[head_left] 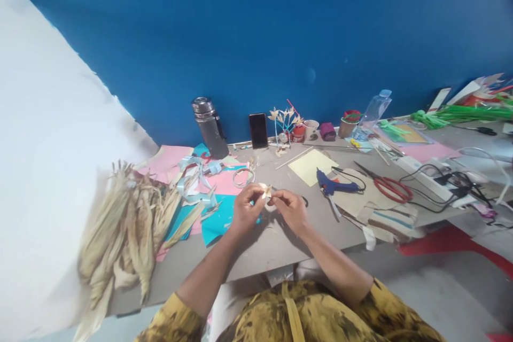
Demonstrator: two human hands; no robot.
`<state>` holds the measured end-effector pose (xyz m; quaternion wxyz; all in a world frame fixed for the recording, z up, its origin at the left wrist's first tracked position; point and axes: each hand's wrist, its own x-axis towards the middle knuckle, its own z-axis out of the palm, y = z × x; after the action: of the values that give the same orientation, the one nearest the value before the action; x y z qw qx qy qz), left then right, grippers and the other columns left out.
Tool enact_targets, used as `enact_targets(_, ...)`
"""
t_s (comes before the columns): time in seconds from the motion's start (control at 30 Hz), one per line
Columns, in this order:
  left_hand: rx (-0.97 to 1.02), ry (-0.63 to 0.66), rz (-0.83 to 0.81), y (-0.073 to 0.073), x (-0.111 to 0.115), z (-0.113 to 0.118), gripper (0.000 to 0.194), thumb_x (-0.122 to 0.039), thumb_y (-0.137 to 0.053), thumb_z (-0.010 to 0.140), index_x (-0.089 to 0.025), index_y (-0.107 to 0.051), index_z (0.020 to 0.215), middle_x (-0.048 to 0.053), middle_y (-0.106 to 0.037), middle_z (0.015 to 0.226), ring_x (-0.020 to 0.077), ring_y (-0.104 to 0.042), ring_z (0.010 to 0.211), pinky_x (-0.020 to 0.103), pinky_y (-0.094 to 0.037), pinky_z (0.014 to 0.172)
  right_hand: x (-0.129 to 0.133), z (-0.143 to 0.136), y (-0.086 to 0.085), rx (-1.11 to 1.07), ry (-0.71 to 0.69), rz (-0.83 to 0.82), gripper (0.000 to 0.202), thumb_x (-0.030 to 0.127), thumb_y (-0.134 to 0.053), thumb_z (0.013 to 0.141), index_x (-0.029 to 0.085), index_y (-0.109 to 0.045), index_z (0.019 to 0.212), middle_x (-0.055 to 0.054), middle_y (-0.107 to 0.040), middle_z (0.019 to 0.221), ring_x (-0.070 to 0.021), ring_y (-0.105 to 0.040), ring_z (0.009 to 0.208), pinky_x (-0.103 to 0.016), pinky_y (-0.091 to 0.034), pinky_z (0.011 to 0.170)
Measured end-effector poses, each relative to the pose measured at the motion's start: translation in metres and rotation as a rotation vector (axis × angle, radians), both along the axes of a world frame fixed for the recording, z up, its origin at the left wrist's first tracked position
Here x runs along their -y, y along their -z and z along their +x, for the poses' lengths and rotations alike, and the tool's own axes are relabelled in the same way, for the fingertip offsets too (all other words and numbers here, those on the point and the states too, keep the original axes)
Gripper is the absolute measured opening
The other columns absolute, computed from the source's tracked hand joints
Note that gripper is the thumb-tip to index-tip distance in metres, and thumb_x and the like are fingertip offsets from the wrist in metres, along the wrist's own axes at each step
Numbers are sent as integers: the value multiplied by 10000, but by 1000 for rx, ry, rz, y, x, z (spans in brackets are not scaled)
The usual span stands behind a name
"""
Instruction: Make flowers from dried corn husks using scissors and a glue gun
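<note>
Near the front of the grey table, my left hand (246, 208) pinches a small cream husk flower (266, 189) between thumb and fingertips. Close on its right is my right hand (292, 210), its fingers pinched together at the lower side of the flower; what exactly they grip is too small to make out. Similar finished-looking husk flowers (284, 116) on blue stems stand at the back. Blue card (218, 218) lies just left of my left hand, and a tape roll (243, 177) sits behind it. To the right of my right hand rests a blue glue gun (335, 184).
Dried corn husks (136, 219) are heaped at the left edge. Along the back wall stand a thermos (210, 128), a phone (258, 130), a paper cup (311, 129) and a tilted plastic bottle (374, 112). Red-handled scissors (390, 188) and a cabled power strip (425, 179) lie right.
</note>
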<state>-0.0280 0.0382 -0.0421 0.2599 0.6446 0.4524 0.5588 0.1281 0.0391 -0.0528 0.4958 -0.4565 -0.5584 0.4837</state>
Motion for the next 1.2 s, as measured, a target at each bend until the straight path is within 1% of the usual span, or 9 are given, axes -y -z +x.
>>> enact_targets(0.07, 114, 5, -62, 2, -2, 0, 59, -218, -646, 771, -185, -620, 730, 13, -597, 758, 139, -540, 688, 253, -429, 629, -2, -3, -4, -4, 26, 6, 157, 319, -680, 757, 172, -732, 777, -30, -707, 704, -145, -563, 599, -262, -451, 586)
enact_targets(0.2, 363, 33, -298, 1, -6, 0, 194, -274, -710, 736, -175, -563, 658, -43, -492, 591, 86, -433, 513, 233, -359, 524, -3, -5, -13, -40, 19, -24, 185, 340, -699, 732, 161, -730, 764, -36, -705, 695, -152, -570, 615, -270, -455, 602)
enact_targets(0.3, 523, 141, -428, -2, -8, -1, 255, -304, -750, 700, -173, -543, 629, -58, -473, 528, 74, -420, 466, 226, -332, 500, -2, -6, -18, -62, 14, -40, 182, 336, -700, 724, 161, -725, 763, -20, -684, 668, -142, -560, 599, -256, -438, 582)
enact_targets(0.4, 596, 213, -474, -2, -8, 0, 265, -310, -784, 669, -167, -564, 636, -57, -498, 512, 66, -421, 443, 220, -317, 485, -2, -5, -22, -64, 8, -35, 170, 332, -702, 726, 165, -721, 751, 3, -651, 637, -129, -539, 581, -247, -429, 577)
enact_targets(0.5, 623, 210, -492, -2, -8, 0, 266, -306, -800, 658, -163, -576, 647, -61, -501, 504, 60, -417, 429, 215, -314, 476, -1, -4, -24, -65, 5, -38, 165, 329, -706, 724, 166, -719, 746, 13, -633, 619, -120, -515, 565, -242, -419, 567)
enact_targets(0.67, 625, 205, -502, -2, -8, -1, 265, -289, -798, 659, -164, -564, 646, -61, -510, 527, 56, -426, 444, 211, -342, 492, 1, -2, -18, -64, -13, -44, 161, 319, -701, 727, 159, -715, 743, 2, -651, 629, -115, -503, 550, -239, -397, 546)
enact_targets(0.8, 566, 205, -508, 2, -9, -4, 273, -312, -792, 684, -160, -570, 642, -54, -520, 528, 57, -429, 446, 214, -346, 494, 3, -2, -14, -78, -39, -31, 158, 308, -685, 750, 154, -720, 750, -9, -672, 649, -114, -519, 556, -235, -400, 546)
enact_targets(0.93, 474, 271, -543, 6, -10, -4, 266, -352, -763, 726, -153, -600, 657, -40, -519, 495, 68, -433, 443, 218, -338, 491, 3, -2, -13, -111, -33, -39, 167, 311, -701, 746, 153, -733, 787, -3, -659, 641, -106, -498, 549, -230, -382, 532)
enact_targets(1.2, 480, 237, -516, 4, -11, -3, 191, -281, -731, 697, -170, -582, 653, -52, -527, 504, 64, -433, 424, 214, -345, 486, -1, 3, -10, -129, -51, -111, 274, 423, -733, 758, 151, -700, 747, 11, -586, 600, -79, -380, 498, -223, -267, 460)
